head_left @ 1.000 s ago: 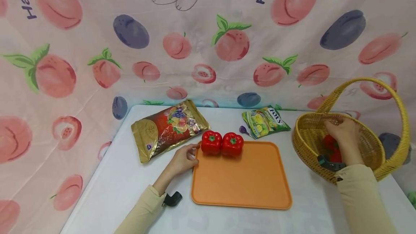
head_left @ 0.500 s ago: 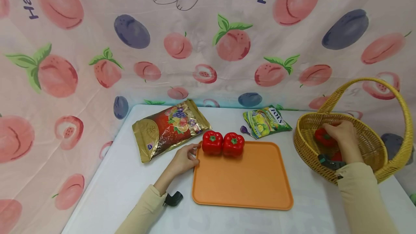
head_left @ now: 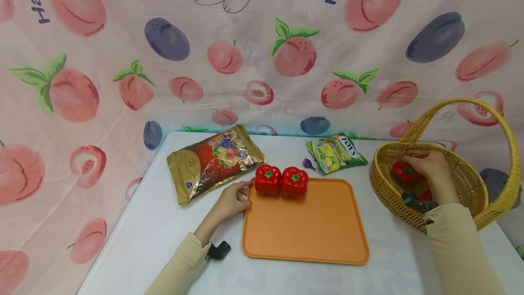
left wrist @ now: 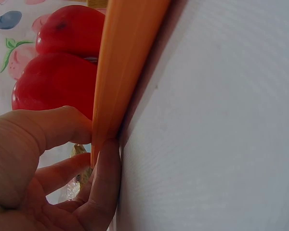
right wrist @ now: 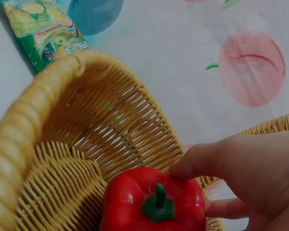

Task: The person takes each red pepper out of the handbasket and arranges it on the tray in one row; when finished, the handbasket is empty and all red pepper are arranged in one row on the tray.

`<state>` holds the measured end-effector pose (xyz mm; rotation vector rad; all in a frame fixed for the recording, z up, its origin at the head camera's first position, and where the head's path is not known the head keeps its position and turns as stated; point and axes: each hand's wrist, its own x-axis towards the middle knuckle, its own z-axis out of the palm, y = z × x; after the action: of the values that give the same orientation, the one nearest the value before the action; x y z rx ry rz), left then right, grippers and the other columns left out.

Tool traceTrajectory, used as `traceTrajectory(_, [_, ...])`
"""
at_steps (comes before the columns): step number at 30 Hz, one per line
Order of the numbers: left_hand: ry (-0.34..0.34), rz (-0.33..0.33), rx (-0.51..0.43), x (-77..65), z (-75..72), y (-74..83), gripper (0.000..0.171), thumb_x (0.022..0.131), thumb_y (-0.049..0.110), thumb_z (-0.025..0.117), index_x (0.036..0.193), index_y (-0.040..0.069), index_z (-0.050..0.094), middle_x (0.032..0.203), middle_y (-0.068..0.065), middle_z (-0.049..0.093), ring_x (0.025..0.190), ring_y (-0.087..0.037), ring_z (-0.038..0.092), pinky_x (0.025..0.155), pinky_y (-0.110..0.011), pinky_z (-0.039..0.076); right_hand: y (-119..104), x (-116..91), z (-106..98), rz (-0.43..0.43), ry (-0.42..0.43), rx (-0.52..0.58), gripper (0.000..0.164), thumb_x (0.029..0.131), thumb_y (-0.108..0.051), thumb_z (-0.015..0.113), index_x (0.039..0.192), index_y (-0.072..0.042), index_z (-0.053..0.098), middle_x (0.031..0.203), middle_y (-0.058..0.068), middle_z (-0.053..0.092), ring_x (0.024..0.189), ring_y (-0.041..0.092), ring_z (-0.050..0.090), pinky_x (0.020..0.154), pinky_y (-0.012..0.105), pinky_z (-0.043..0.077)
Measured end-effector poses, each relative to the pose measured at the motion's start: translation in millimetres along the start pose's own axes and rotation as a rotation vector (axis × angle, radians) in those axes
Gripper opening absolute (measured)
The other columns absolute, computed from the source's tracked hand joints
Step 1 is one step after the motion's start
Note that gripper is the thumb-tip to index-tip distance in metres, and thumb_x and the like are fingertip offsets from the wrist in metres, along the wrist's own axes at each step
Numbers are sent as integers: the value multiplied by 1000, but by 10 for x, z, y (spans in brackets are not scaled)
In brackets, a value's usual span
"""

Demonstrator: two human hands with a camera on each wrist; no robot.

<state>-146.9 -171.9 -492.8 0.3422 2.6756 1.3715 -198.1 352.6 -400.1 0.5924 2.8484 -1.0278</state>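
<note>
A white counter [head_left: 304, 281] is spreading before me, with a wicker basket [head_left: 381, 194] standing on its right, an orange tray [head_left: 307, 231] lying mid-way, and a gold packet [head_left: 214, 163] and a smaller green packet [head_left: 336, 154] resting beyond the tray. I'm watching the left hand [head_left: 230, 201] pinching the tray's left rim; the right hand [head_left: 430, 167], hovering inside the basket a second ago, is now gripping a red pepper [head_left: 405, 173] there, so the work seems to be passing from reaching to holding, while two other peppers [head_left: 294, 182] are sitting side by side at the tray's far-left corner
</note>
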Motion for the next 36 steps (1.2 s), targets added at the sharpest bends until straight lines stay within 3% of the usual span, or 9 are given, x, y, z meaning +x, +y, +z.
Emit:
traceTrajectory(8, [-8, -6, -18, 3, -2, 7, 54, 77, 0, 74, 129, 4, 62, 92, -6, 61, 71, -11, 61, 65, -27, 51, -18, -68, -11, -41, 13, 92, 67, 92, -44, 57, 124, 14, 54, 120, 30, 51, 98, 35, 50, 65, 28, 42])
traceTrajectory(13, [-11, -23, -24, 6, -5, 9, 52, 77, 0, 75, 127, 2, 62, 93, -6, 62, 71, -12, 60, 64, -28, 51, -63, -112, -53, -48, 15, 96, 68, 93, -46, 52, 121, 16, 53, 121, 31, 50, 95, 34, 50, 63, 27, 42])
traceTrajectory(21, [-8, -7, -17, -1, 5, -4, 54, 76, -1, 74, 129, 3, 62, 92, -5, 61, 70, -10, 61, 65, -27, 51, -96, -114, -113, -71, -28, 28, 72, 96, -46, 46, 124, 20, 50, 116, 36, 50, 94, 38, 53, 62, 29, 45])
traceTrajectory(28, [-6, 11, -15, -3, 2, -9, 54, 76, -1, 74, 129, 4, 62, 91, -5, 61, 69, -10, 61, 65, -27, 50, -115, -145, -120, -50, -94, 96, 77, 97, -48, 42, 134, 20, 39, 118, 36, 47, 80, 27, 59, 62, 35, 55])
traceTrajectory(34, [-3, 16, -8, -5, 1, 1, 54, 76, -1, 74, 129, 4, 62, 91, -5, 61, 70, -9, 60, 66, -27, 50, -153, -192, -114, -53, -107, 132, 77, 98, -47, 39, 137, 19, 36, 123, 37, 44, 88, 32, 57, 62, 34, 54])
traceTrajectory(36, [-1, 15, -3, -7, 2, 7, 54, 76, -1, 73, 129, 4, 62, 90, -5, 61, 70, -9, 60, 66, -27, 50, -162, -210, -102, -60, -107, 161, 75, 99, -45, 38, 137, 20, 36, 125, 38, 43, 84, 26, 57, 63, 35, 56])
